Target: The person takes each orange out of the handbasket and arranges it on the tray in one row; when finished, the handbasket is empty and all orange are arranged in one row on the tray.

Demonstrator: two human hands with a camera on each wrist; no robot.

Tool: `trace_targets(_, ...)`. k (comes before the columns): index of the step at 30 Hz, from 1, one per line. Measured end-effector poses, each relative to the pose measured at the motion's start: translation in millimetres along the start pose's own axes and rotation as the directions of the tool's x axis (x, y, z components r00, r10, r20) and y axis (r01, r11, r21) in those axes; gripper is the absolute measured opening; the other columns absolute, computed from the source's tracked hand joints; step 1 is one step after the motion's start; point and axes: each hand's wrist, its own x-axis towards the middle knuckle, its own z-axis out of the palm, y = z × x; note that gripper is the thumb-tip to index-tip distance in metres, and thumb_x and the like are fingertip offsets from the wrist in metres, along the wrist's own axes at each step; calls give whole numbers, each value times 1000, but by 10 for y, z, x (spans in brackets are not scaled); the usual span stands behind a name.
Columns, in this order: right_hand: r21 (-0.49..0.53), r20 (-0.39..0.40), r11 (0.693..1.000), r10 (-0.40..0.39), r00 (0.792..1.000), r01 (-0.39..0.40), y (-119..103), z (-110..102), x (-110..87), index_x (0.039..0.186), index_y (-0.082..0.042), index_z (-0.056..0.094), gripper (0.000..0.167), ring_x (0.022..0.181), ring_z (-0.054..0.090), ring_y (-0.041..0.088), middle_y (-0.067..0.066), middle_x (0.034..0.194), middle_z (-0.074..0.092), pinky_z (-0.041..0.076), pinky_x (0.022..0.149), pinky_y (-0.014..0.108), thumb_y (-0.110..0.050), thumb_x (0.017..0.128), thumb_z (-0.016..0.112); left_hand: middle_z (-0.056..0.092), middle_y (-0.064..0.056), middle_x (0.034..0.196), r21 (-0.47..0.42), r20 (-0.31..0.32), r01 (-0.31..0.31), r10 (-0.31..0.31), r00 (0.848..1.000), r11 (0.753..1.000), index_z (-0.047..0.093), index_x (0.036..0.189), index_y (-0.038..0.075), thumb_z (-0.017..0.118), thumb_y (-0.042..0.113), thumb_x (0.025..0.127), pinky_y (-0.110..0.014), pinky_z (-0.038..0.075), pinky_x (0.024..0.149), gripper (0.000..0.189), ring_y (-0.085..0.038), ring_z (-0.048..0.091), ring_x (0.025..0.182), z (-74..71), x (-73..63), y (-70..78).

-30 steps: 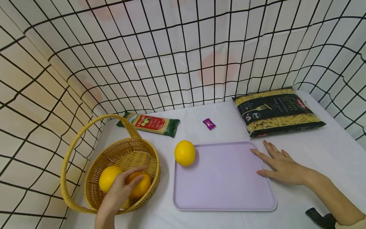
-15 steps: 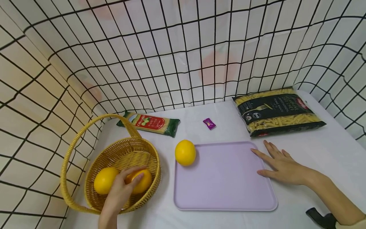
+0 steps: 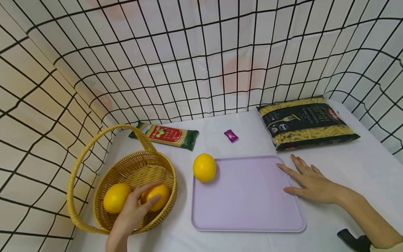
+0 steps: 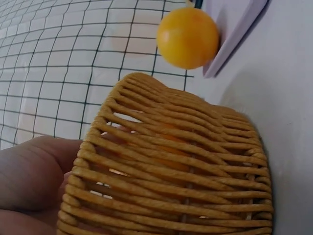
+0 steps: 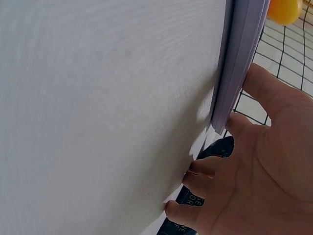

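My left hand (image 3: 133, 206) reaches into the yellow wicker basket (image 3: 126, 168), thumb and fingers curled round an orange (image 3: 159, 197) at its right side. Left of the hand, a second orange (image 3: 117, 198) lies in the basket. In the left wrist view the woven wall (image 4: 171, 166) of the basket hides most of the held fruit. Another orange (image 3: 204, 168) sits on the back left corner of the lilac tray (image 3: 248, 199). My right hand (image 3: 311, 182) is spread with straight fingers at the tray's right edge; its thumb (image 5: 261, 83) and index finger touch the rim.
Behind the basket lies a green and red noodle packet (image 3: 168, 135). A small purple wrapped sweet (image 3: 231, 135) is beyond the tray, and a large black pasta bag (image 3: 305, 122) at the back right. Black wire mesh (image 3: 204, 59) encloses the back and sides.
The orange in my left hand has shifted slightly up and right inside the basket. The other basket orange has rolled a little left. My right hand stays put.
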Motion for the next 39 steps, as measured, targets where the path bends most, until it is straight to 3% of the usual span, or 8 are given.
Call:
trace_targets(4,2,-2,1000,-3,1000,3,4,-2,-2,164,-26,27,81,152,5,62,39,167,5,7,111,85,-48,97,66,54,-13,153,13,-35,36,-35,999,999,65,141,17,70,18,99,-69,24,122,42,-40,38,150,27,22,17)
trace_targets(9,1,-1,1000,3,1000,-3,-13,-8,-4,164,-26,28,80,152,6,63,39,167,6,7,111,84,-48,97,66,31,-19,167,26,13,51,-51,999,998,59,147,19,67,20,101,-74,18,122,46,-46,20,157,14,3,8)
trace_targets(11,-4,-1,1000,3,1000,-3,-22,-11,-2,164,-26,28,81,151,7,63,39,166,6,7,111,85,-48,97,67,28,-19,168,24,31,39,-40,999,999,56,148,19,66,19,102,-74,18,122,48,-46,17,158,4,-11,4)
trace_targets(18,-7,-4,1000,2,1000,-2,-34,-10,-3,164,-26,28,81,151,7,63,39,166,7,8,111,84,-47,97,67,45,-12,160,61,31,17,-19,999,998,54,148,20,73,17,96,-69,32,118,55,-40,41,148,-2,-18,11)
trace_targets(25,-4,-12,1000,-6,1000,6,-29,-12,-13,164,-23,30,80,152,7,62,40,166,7,8,111,85,-47,97,67,49,-12,159,64,35,32,-34,999,997,55,146,20,76,14,94,-69,34,117,56,-41,45,145,4,3,0)
trace_targets(35,9,-8,1000,-1,1000,1,-13,-11,-26,164,-27,27,81,152,5,62,39,167,5,6,112,84,-47,97,67,50,-14,158,41,-18,41,-41,999,998,58,146,19,78,13,92,-67,41,112,57,-47,49,141,31,6,-6)
trace_targets(39,15,-5,1000,-2,1000,2,-21,-18,-25,164,-27,27,80,152,5,62,39,167,5,6,112,84,-48,97,67,50,-13,158,29,-44,64,-62,997,998,57,147,19,78,15,92,-69,37,115,58,-47,44,145,47,23,-8)
